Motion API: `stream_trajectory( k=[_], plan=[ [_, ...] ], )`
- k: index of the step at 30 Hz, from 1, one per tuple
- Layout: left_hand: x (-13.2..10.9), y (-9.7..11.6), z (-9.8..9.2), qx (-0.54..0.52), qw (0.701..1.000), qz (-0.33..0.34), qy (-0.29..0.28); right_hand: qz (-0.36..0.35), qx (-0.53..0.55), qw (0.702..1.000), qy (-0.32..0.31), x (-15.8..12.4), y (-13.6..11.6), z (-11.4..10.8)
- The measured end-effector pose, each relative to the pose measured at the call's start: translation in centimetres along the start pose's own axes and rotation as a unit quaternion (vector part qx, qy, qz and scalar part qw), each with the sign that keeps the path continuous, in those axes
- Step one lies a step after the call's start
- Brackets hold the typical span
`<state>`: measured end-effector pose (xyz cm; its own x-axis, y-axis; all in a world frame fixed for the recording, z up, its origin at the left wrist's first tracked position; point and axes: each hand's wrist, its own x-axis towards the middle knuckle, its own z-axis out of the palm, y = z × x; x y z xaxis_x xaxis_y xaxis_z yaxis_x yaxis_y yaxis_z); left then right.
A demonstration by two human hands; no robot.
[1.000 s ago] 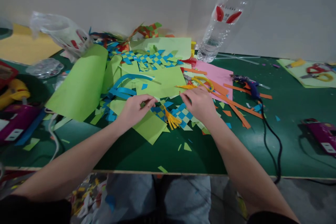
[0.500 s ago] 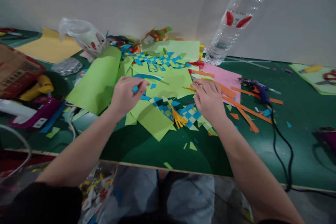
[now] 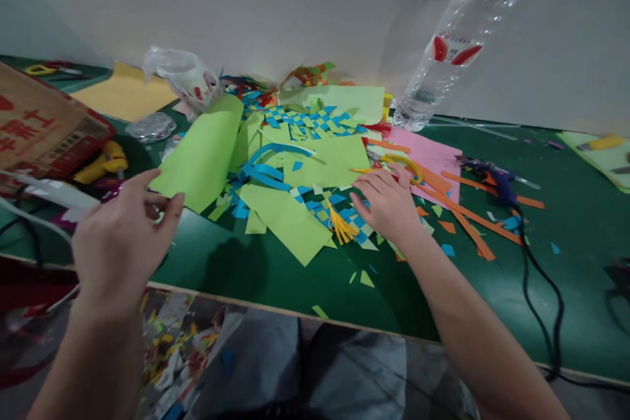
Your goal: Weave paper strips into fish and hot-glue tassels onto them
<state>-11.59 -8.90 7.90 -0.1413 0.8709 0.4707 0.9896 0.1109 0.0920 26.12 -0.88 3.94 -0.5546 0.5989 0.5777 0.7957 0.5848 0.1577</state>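
Note:
My left hand is over the table's left side, thumb and forefinger apart at the lower corner of a curled green paper sheet. Whether it touches the sheet I cannot tell. My right hand lies palm down with fingers loosely spread, beside yellow-handled scissors. Under and beside it is a blue-and-green woven paper strip with a yellow tassel. Blue paper strips and flat green sheets lie between my hands. Another woven piece is farther back.
A tilted plastic bottle leans against the wall. Orange strips, pink paper and a corded glue gun lie to the right. At left are a cardboard box, a yellow glue gun and a bagged cup.
My left hand has moved left and toward me, from above the blue strips to the curled green sheet. My right hand has shifted slightly, and more of the scissors' yellow handle shows. The view has turned slightly.

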Motion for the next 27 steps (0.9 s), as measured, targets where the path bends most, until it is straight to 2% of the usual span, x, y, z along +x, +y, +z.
stream_trajectory(
  k=[3, 6, 10, 14, 17, 20, 24, 27],
  plan=[
    [-1.5, -1.1, 0.4, 0.037, 0.999, -0.008, 0.007, 0.005, -0.002, 1.000, -0.003, -0.1, 0.1, 0.2],
    [-1.9, -1.5, 1.3, -0.003, 0.999, 0.022, -0.038, 0.014, 0.000, 1.000, -0.012, -0.1, 0.2, 0.3],
    [-1.4, -0.9, 2.1, -0.057, 0.994, 0.032, -0.092, 0.011, 0.000, 1.000, -0.009, -0.2, 0.2, 0.3],
    [0.1, 0.8, 2.6, -0.068, 0.994, 0.072, -0.049, 0.002, 0.000, 1.000, -0.003, -0.1, 0.2, 0.2],
    [2.2, 2.7, 2.8, -0.078, 0.989, 0.127, -0.003, 0.004, 0.002, 1.000, -0.003, -0.1, 0.2, 0.2],
    [4.9, 5.5, 3.1, -0.069, 0.981, 0.184, 0.006, 0.004, 0.004, 1.000, -0.004, -0.1, 0.2, 0.2],
    [8.7, 10.5, 4.4, -0.068, 0.966, 0.247, -0.042, -0.005, 0.004, 1.000, -0.002, -0.1, 0.3, 0.3],
    [10.9, 14.2, 6.7, -0.081, 0.949, 0.296, -0.069, -0.008, -0.004, 1.000, 0.002, -0.1, 0.4, 0.3]
  ],
)
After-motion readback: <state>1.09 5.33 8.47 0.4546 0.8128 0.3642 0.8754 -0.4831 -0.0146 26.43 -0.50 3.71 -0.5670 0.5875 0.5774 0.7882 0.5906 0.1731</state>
